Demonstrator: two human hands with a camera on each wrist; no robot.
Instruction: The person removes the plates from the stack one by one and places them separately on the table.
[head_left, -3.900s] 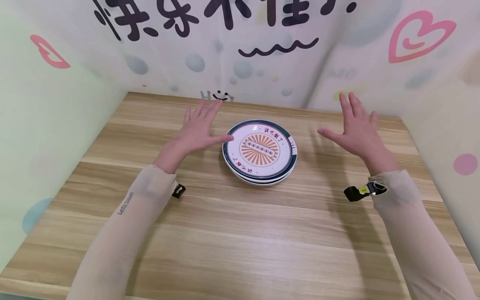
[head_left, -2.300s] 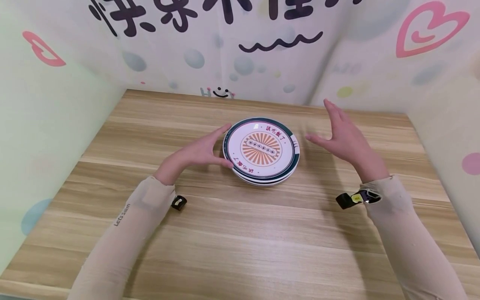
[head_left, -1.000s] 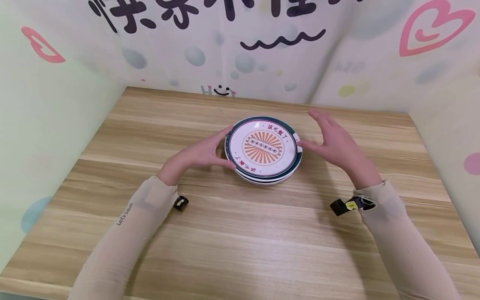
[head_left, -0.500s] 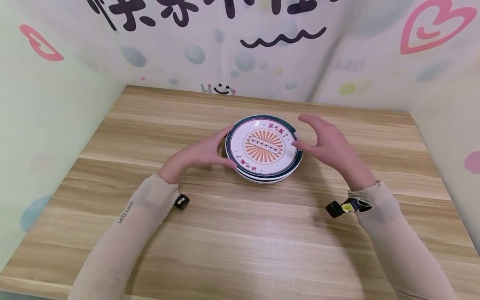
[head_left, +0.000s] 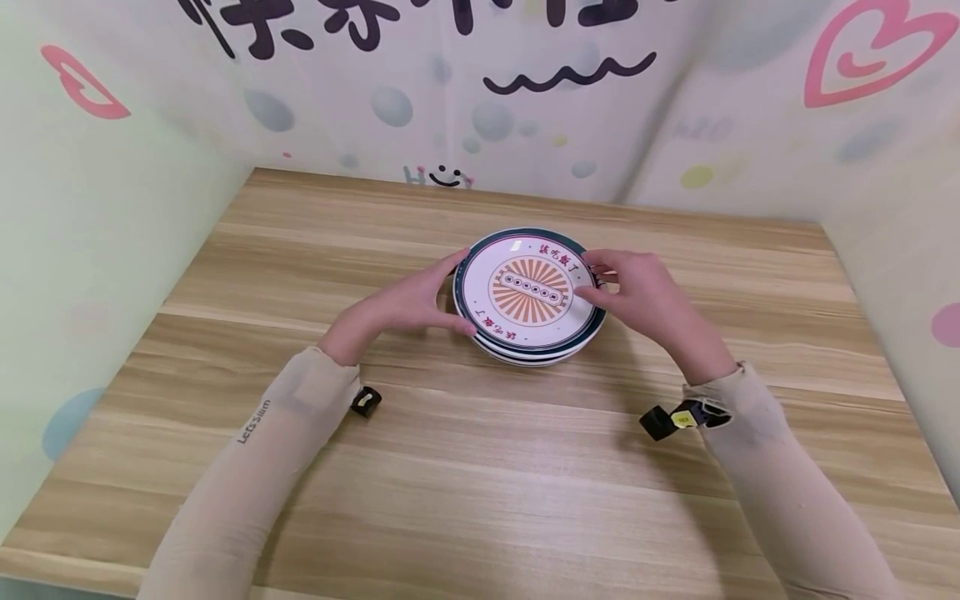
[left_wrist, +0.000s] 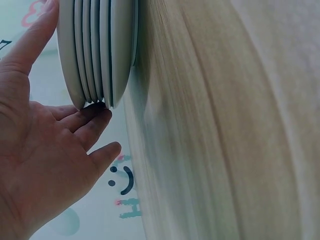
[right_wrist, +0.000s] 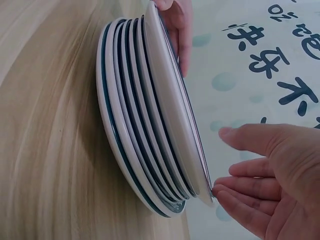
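Observation:
Several round plates lie stacked in the middle of the table (head_left: pixel 480 500). The top plate (head_left: pixel 517 321) is white with a dark green rim, red lettering and an orange sunburst. My left hand (head_left: pixel 401 300) spans the stack's left side, its thumb at the front-left rim. In the left wrist view, some fingertips (left_wrist: pixel 102 114) touch the plate edges while the little finger stays free. My right hand (head_left: pixel 645 296) is at the right rim. In the right wrist view its fingertips touch the top plate's edge, and its thumb (right_wrist: pixel 240 138) stands apart.
A printed cloth wall (head_left: pixel 525 142) with black lettering closes off the table's back edge. Pale walls (head_left: pixel 97 208) stand at both sides. Dark camera straps (head_left: pixel 675 421) sit on the wrists over beige sleeves (head_left: pixel 787 492).
My left hand has come down from above the table to the stack's left rim and stayed there. My right hand has moved left and down to the right rim, its fingers bending inward.

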